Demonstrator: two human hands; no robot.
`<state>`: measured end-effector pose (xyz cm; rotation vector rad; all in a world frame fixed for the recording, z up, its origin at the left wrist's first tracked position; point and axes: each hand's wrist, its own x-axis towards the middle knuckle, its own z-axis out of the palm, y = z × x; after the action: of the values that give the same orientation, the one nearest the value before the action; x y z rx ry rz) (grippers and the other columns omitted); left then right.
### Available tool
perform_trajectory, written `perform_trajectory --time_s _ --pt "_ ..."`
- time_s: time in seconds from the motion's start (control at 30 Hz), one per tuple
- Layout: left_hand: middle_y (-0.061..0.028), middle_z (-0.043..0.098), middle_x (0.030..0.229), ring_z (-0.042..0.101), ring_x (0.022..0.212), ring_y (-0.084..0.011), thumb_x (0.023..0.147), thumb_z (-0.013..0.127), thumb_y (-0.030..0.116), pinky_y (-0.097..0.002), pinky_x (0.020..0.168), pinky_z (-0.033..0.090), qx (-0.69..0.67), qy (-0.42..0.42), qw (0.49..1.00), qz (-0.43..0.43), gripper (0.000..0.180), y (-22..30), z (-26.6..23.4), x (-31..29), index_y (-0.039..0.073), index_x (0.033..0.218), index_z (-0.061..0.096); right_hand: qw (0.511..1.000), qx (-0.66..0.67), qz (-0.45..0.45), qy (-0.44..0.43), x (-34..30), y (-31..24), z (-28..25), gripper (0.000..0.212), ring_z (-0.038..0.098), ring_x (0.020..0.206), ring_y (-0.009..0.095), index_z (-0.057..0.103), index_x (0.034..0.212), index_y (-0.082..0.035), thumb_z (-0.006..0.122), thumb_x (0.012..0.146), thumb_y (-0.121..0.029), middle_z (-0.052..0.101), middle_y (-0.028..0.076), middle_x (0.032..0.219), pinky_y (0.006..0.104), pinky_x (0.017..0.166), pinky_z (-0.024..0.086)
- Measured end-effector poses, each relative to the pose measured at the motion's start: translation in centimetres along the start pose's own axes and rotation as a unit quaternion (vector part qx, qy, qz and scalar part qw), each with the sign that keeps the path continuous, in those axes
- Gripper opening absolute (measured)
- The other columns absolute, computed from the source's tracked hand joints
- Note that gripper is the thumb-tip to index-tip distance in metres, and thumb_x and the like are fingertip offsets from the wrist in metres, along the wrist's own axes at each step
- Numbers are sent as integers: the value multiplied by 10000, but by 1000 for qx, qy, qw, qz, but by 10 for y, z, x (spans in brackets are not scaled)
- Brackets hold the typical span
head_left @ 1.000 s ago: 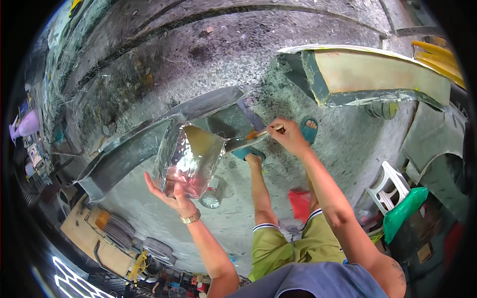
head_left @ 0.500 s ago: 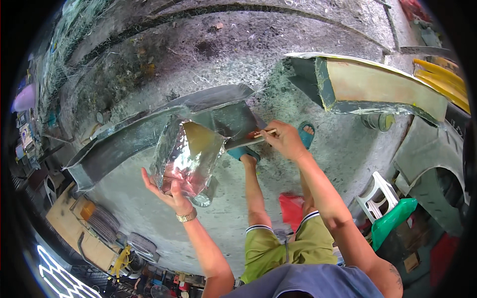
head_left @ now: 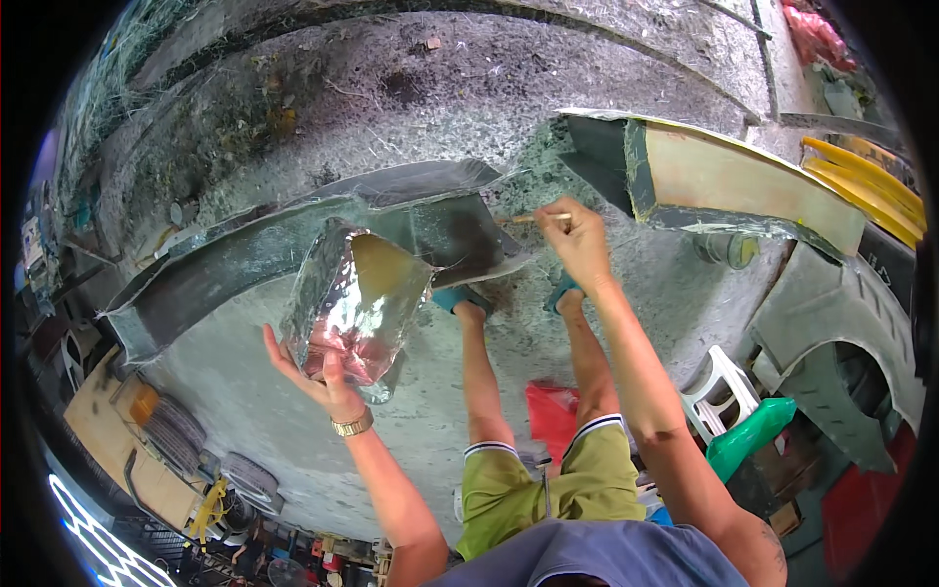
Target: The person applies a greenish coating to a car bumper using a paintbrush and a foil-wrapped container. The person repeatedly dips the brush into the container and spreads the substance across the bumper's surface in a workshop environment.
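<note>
My left hand [head_left: 331,389] supports a shiny, crinkled foil-lined container [head_left: 377,318], thumb against its near side and other fingers spread beneath. A yellowish area shows in its far part; whether that is liquid I cannot tell. Between the fingers and thumb of my right hand [head_left: 579,243] is a thin wooden-handled brush [head_left: 528,218], pointing left. Its tip is close to the right end of a long, curved dark moulded part [head_left: 220,256] with ragged, fibrous edges; contact is unclear. The container overlaps part of this piece from my viewpoint.
A pale box-shaped moulding [head_left: 743,181] lies at the far right, with a round can [head_left: 726,249] beside it. Nearer are a grey fender-like panel [head_left: 817,313], a white plastic stool [head_left: 719,391] and a green object [head_left: 751,437]. Tyres [head_left: 171,435] stand at the left.
My right hand has moved away from me and slightly right with the brush, from the part's near edge to its right end. My right foot has shifted closer to the left one.
</note>
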<state>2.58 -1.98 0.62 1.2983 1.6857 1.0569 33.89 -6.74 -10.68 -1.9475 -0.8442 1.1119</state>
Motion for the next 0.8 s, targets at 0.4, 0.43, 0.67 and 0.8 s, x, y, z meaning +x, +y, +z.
perform_trajectory --time_s 0.4,0.43,0.67,0.8 --pt "-176 390 1317 481 1111 -270 733 693 436 -387 940 408 0 18 1000 3 951 1 -7 6 14 1447 227 989 -118 -21 -83 -10 -18 0 104 619 667 263 625 826 -44 656 797 -138 609 117 776 370 594 472" --pt "-179 380 1331 468 1133 -275 733 693 441 -393 955 398 1 18 1000 3 952 -2 -9 6 14 1446 230 981 -163 -75 -70 -5 -23 2 104 602 648 271 611 831 -40 653 774 -116 602 117 768 372 597 470" --pt "-192 302 1417 375 1258 -300 731 693 469 -427 1046 318 7 25 1000 10 958 -11 -13 9 10 1443 246 968 -108 -62 -218 15 -40 41 124 555 599 210 613 801 -23 668 792 -134 579 85 705 338 561 441" --pt "-183 292 1431 346 1286 -299 731 691 479 -432 1065 293 4 26 1000 1 964 -14 -17 7 1 1441 248 980 -83 -23 -177 18 -46 27 184 458 524 110 620 781 -8 684 829 -174 523 39 607 291 508 391"
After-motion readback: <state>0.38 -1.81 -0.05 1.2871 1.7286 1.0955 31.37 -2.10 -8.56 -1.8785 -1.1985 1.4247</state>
